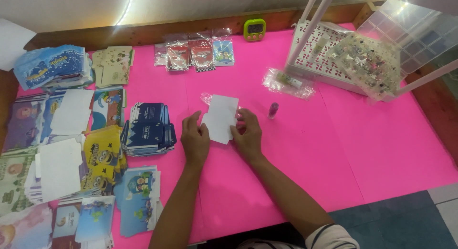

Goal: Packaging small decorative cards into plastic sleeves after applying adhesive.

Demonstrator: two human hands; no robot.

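Between the two hands, on the pink table cover [305,149], lies a blank white card [220,117] with a notched edge, tilted a little. The left hand [194,139] presses on the card's lower left edge, fingers bent, thumb on the card, while the right hand [247,133] pinches its lower right edge between curled fingers and thumb — so both hands grasp the same card, low against the table. Just beyond the card's far left corner a bit of clear plastic wrap [206,97] peeks out. Just right of the right hand, and a little farther off, a small purple bottle [273,110] stands upright, apart from the fingers. Left of the left hand sits a stack of dark blue printed cards [148,129], near but not touching; beyond it to the left lie yellow cartoon cards [102,156], and nearer the person a pile of light blue cards [138,191] and more white blanks [59,168]. Farther from the right hand, up and to its right, a clear packet [288,82] lies beside a white perforated tray [324,63] holding a bag of small trinkets [367,63]. Straight ahead of the hands, near the table's wooden edge, sealed packets of cards [195,53] lie in a row — behind them a green timer [255,29].
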